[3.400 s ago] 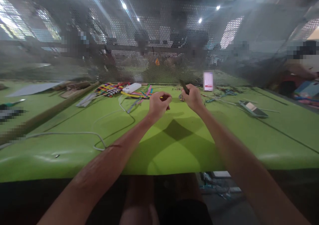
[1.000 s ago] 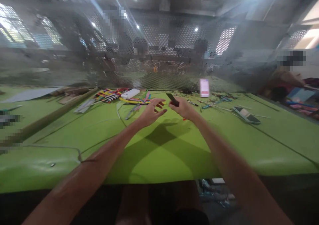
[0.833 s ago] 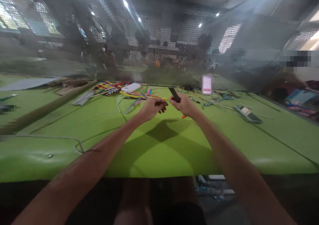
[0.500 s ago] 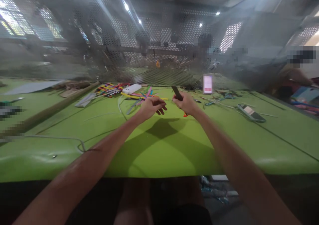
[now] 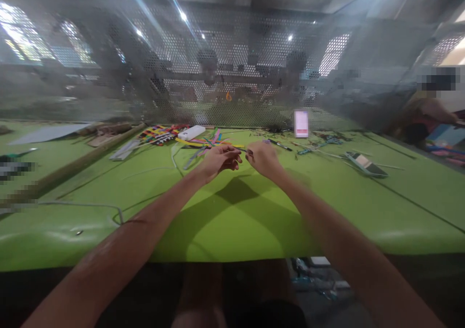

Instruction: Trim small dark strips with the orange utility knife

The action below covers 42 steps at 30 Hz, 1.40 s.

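Over the green tabletop (image 5: 232,231), my hands are close together with a thin dark strip (image 5: 244,150) spanning the small gap between them. My left hand (image 5: 220,161) has its thumb and forefinger together at the strip's left end, the other fingers curled below. Fingers bent, my right hand (image 5: 264,159) grips the other end; motion blurs it. Just behind my left hand lie loose coloured strips (image 5: 218,135). A dark pen (image 5: 279,145) rests behind my right hand.
A woven multicoloured piece (image 5: 163,135) and a white device (image 5: 192,132) lie back left, near a long pole (image 5: 83,164). One phone (image 5: 301,124) stands upright at the back; another (image 5: 365,164) lies right. A perforated screen (image 5: 250,110) borders the table. Another person sits far right.
The dark strip, held upright in my right hand before, now lies across between both hands. My right hand has turned and moved left, and my left fingers have closed at the strip's end.
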Each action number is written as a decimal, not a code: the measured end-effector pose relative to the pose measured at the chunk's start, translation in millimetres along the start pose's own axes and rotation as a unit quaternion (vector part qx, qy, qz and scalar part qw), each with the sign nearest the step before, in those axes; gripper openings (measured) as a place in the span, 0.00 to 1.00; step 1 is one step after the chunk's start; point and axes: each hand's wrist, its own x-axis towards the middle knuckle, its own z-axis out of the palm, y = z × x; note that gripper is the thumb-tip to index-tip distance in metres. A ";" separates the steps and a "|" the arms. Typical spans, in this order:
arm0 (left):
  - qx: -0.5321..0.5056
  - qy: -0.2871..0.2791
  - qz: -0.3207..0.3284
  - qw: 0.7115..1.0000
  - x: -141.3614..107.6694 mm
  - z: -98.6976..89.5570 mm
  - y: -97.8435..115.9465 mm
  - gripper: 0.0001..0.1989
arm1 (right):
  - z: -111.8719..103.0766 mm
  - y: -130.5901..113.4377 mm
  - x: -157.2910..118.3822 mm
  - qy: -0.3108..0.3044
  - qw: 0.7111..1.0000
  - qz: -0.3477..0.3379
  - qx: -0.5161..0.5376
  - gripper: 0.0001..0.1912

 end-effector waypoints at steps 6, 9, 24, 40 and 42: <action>0.011 -0.013 -0.004 1.000 -2.8 1.7 1.8 0.06 | 9.0 1.0 2.1 -0.005 1.000 0.002 0.021 0.09; 0.024 -0.010 0.001 1.000 -3.3 2.0 2.6 0.04 | 13.1 0.7 0.8 0.000 0.999 -0.013 0.031 0.11; 0.042 -0.005 0.013 0.999 -3.8 3.7 3.2 0.04 | 14.2 -2.2 -1.0 0.016 0.999 -0.021 0.031 0.11; 0.032 -0.010 0.034 0.999 -4.1 2.3 3.0 0.07 | 9.3 -3.7 -1.6 0.037 0.998 -0.045 0.016 0.11; 0.033 -0.007 0.034 0.999 -4.2 2.5 3.9 0.06 | 9.7 -3.7 -1.9 0.041 0.998 -0.043 0.016 0.11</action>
